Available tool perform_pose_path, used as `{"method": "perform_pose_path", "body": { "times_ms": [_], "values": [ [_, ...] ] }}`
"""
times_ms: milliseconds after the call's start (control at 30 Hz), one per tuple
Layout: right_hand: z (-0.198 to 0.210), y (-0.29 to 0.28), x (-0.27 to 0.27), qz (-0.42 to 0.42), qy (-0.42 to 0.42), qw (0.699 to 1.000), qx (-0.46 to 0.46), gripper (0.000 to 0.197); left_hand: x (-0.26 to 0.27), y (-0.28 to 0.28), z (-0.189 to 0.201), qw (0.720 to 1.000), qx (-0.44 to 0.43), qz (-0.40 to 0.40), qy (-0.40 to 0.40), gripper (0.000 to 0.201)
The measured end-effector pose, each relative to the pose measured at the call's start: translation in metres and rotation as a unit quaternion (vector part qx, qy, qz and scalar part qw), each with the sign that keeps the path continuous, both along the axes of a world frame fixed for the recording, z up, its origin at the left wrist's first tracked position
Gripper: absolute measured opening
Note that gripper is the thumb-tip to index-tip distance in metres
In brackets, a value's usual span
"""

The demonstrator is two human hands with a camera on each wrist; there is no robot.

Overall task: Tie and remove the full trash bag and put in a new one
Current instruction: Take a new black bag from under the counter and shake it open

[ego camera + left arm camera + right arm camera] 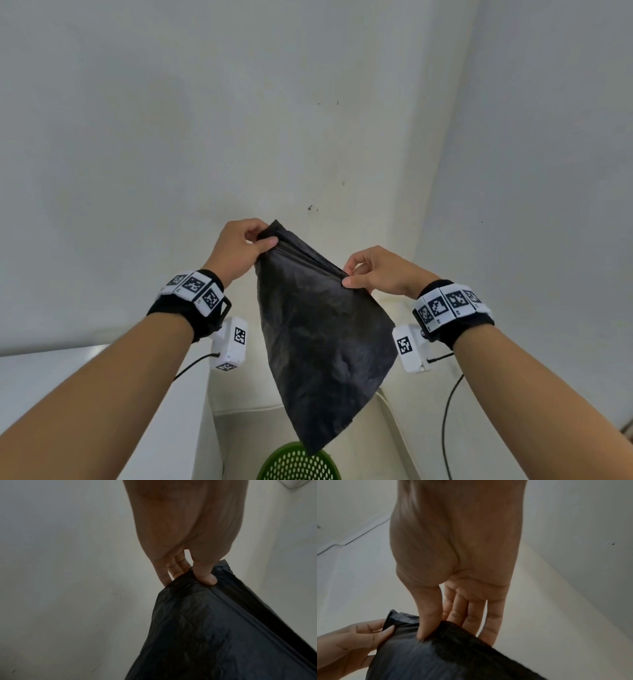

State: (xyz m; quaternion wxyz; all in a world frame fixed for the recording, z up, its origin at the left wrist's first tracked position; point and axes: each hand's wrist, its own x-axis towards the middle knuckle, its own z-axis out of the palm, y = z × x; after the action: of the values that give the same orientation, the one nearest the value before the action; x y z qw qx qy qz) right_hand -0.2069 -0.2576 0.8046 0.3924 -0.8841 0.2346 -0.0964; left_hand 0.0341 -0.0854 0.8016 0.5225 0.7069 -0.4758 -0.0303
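The flat black plastic trash bag (318, 339) hung in mid-air at the centre of the head view, held up before a white wall (205, 120). The left hand (239, 250) pinched the bag's upper corner at 11 o'clock of the bag — thumb pressed on the near face, fingers (178, 568) behind the film. The right hand (380, 272) pinched the top edge at 2 o'clock of the bag, thumb on the near side and fingers (491, 616) extended behind. The two hands were near each other, with the folded top edge running slanted between them. The bag's lower tip pointed to 6 o'clock and hung just above the green perforated plastic bin (298, 462) — whether it touched the rim could not be told. A white counter (85, 370) stood at 8 o'clock of the bag, beside the bin.
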Motion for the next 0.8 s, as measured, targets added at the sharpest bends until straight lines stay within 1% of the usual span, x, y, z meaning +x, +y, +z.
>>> {"method": "perform_pose_path", "body": {
  "times_ms": [133, 167, 233, 267, 300, 367, 400, 467, 500, 567, 600, 633, 700, 733, 800],
  "values": [
    [0.002, -0.006, 0.003, 0.004, 0.001, 1.0, -0.002, 0.014, 0.009, 0.001, -0.002, 0.998, 0.0, 0.014, 0.061, 0.009],
    [0.004, -0.006, 0.003, 0.024, 0.02, 1.0, -0.001, 0.013, 0.01, 0.002, -0.002, 0.997, -0.004, 0.027, 0.067, 0.011],
    [0.008, -0.005, 0.001, 0.072, 0.083, 0.994, 0.008, 0.005, 0.014, 0.005, -0.002, 0.996, -0.018, 0.056, 0.065, 0.012],
    [0.008, -0.006, 0.001, 0.084, 0.108, 0.991, 0.01, 0.005, 0.016, 0.007, -0.001, 0.996, -0.022, 0.06, 0.067, 0.012],
    [0.007, -0.006, 0.001, 0.079, 0.115, 0.99, 0.007, 0.006, 0.017, 0.009, -0.001, 0.996, -0.017, 0.056, 0.073, 0.01],
    [0.002, -0.012, 0.004, 0.01, 0.076, 0.997, -0.031, 0.008, 0.018, 0.014, 0.0, 0.996, 0.013, 0.032, 0.084, 0.008],
    [-0.002, -0.015, 0.005, -0.039, 0.037, 0.997, -0.059, 0.01, 0.018, 0.017, 0.001, 0.995, 0.03, 0.018, 0.088, 0.011],
    [-0.009, -0.023, 0.008, -0.119, -0.034, 0.988, -0.094, 0.015, 0.016, 0.02, 0.001, 0.994, 0.055, -0.011, 0.099, 0.021],
    [-0.012, -0.026, 0.009, -0.142, -0.049, 0.983, -0.107, 0.016, 0.014, 0.022, 0.002, 0.992, 0.061, -0.026, 0.105, 0.03],
    [-0.017, -0.028, 0.012, -0.158, -0.048, 0.977, -0.138, 0.017, 0.009, 0.024, 0.003, 0.989, 0.069, -0.052, 0.123, 0.046],
    [-0.018, -0.028, 0.015, -0.162, -0.047, 0.974, -0.153, 0.017, 0.006, 0.023, 0.004, 0.986, 0.077, -0.063, 0.133, 0.048],
    [-0.018, -0.027, 0.018, -0.169, -0.055, 0.97, -0.167, 0.018, 0.002, 0.023, 0.006, 0.983, 0.086, -0.073, 0.143, 0.043],
    [-0.016, -0.026, 0.022, -0.19, -0.089, 0.961, -0.178, 0.019, -0.008, 0.022, 0.012, 0.976, 0.104, -0.097, 0.164, 0.027],
    [-0.016, -0.027, 0.025, -0.2, -0.105, 0.958, -0.179, 0.02, -0.01, 0.021, 0.014, 0.972, 0.109, -0.109, 0.175, 0.024],
    [-0.016, -0.028, 0.026, -0.217, -0.122, 0.952, -0.177, 0.021, -0.01, 0.021, 0.018, 0.966, 0.114, -0.128, 0.193, 0.024]
  ]
}}
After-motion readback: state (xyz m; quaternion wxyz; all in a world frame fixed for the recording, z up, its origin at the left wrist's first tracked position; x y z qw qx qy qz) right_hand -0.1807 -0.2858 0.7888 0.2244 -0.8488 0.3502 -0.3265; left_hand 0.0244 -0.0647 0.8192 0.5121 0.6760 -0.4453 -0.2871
